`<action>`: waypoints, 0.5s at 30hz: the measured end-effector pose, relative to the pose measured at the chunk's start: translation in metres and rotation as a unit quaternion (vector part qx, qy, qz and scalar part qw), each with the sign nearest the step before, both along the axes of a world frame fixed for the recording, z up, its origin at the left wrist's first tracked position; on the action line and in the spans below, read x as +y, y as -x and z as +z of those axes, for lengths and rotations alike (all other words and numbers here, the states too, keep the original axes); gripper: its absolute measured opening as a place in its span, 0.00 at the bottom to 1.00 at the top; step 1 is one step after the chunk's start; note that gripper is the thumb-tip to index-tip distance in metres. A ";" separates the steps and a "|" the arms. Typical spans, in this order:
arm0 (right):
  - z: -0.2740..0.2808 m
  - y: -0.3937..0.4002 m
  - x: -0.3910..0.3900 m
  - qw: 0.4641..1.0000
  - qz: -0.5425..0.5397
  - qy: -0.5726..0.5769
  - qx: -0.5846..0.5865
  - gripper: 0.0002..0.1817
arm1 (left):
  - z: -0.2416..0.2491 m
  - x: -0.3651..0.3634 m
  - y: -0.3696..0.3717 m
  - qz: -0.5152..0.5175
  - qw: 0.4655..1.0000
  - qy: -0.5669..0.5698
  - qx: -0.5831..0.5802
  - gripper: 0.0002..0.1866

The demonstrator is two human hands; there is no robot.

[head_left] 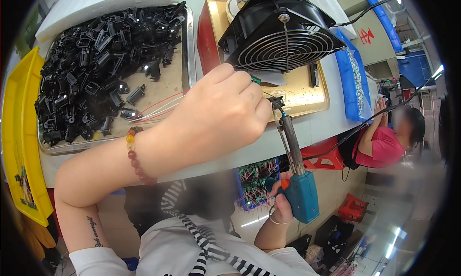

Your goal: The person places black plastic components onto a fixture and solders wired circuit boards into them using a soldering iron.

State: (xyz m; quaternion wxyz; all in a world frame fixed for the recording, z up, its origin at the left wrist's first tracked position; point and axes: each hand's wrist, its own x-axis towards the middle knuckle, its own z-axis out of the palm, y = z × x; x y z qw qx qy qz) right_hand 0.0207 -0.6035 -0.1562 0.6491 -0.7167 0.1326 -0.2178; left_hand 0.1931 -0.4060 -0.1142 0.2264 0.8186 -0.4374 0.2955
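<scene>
Teal soldering gun [300, 189], clenched in right hand [282, 204]; left hand [221, 115] pinches wired part [256, 79]. Soldering under way; next, likely a steady tip.

An electronics assembly workshop, probably a factory line: a metal tray [189, 60] heaped with black plastic parts [91, 60] far left, a fan [281, 33] on the bench, a soldering gun [297, 180], and 1 co-worker [389, 141] seated at right among blurred machines.

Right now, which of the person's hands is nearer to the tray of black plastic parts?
Left. The left hand is raised just beside the tray of black plastic parts, at its right rim. The right hand is lower and farther away, gripping the blue soldering gun.
</scene>
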 end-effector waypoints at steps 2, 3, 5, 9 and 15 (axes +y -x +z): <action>-0.002 0.001 -0.001 1.000 0.005 -0.008 -0.012 0.25 | -0.001 -0.001 0.000 0.000 1.000 0.007 -0.004 0.06; -0.003 0.001 -0.002 0.999 0.012 -0.014 -0.026 0.26 | -0.001 -0.001 0.000 0.001 1.000 0.011 -0.006 0.06; -0.003 0.002 -0.003 0.999 0.018 -0.018 -0.038 0.26 | -0.001 -0.001 0.000 -0.001 1.000 0.011 -0.005 0.06; -0.004 0.004 -0.005 0.999 0.019 -0.008 -0.037 0.26 | 0.000 -0.001 0.000 -0.003 1.000 0.014 -0.006 0.06; -0.009 0.004 -0.009 0.998 0.032 0.028 -0.053 0.22 | 0.000 -0.001 0.000 -0.006 1.000 0.011 -0.004 0.06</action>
